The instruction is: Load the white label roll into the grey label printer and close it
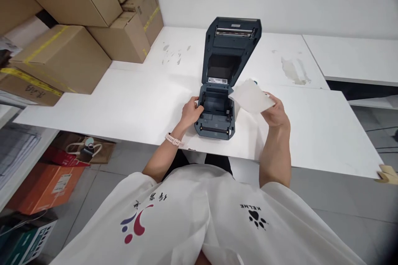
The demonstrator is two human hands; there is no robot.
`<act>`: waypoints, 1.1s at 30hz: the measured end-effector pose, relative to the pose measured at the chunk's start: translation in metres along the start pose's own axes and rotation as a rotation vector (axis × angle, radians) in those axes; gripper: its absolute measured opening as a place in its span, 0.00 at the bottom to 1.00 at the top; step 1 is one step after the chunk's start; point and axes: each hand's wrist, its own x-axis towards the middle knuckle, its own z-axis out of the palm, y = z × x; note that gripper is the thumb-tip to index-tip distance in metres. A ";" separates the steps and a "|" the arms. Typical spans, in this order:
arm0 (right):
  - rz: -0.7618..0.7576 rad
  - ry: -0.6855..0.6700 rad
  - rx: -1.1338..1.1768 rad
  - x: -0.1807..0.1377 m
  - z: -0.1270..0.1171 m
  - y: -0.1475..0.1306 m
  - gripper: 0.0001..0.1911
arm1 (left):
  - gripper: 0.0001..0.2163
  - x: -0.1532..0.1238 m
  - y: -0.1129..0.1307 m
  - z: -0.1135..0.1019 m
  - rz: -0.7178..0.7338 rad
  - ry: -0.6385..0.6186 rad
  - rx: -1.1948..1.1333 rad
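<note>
A dark grey label printer (pixel 217 109) stands on the white table with its lid (pixel 231 49) raised. Its inner compartment shows no roll in it. My left hand (pixel 190 112) grips the left side of the printer's base, thumb over the rim. To the right of the printer, my right hand (pixel 276 112) holds a piece of white paper (pixel 252 96) above the table. The paper's left corner reaches the printer's right edge; whether it touches cannot be seen. A small blue thing shows partly behind the paper.
Cardboard boxes (pixel 71 56) are stacked at the left on the white table (pixel 149 103). A white wall rises behind. Below the table at the left lie an orange box (pixel 46 186) and bags. A brown corner guard (pixel 388 174) sits at the table's right corner.
</note>
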 end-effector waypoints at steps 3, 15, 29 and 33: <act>-0.126 -0.296 -0.236 0.019 0.035 -0.046 0.27 | 0.20 0.002 -0.003 0.001 0.011 0.003 0.001; -0.250 -0.479 -1.263 0.021 0.140 -0.052 0.23 | 0.21 0.000 -0.004 0.003 0.000 -0.009 -0.084; -0.432 -0.116 -1.059 -0.114 0.153 -0.033 0.15 | 0.30 0.000 -0.011 0.012 -0.035 -0.066 -0.386; -0.342 -0.158 -1.097 -0.112 0.153 -0.035 0.15 | 0.34 -0.003 -0.001 0.006 -0.108 -0.159 -0.498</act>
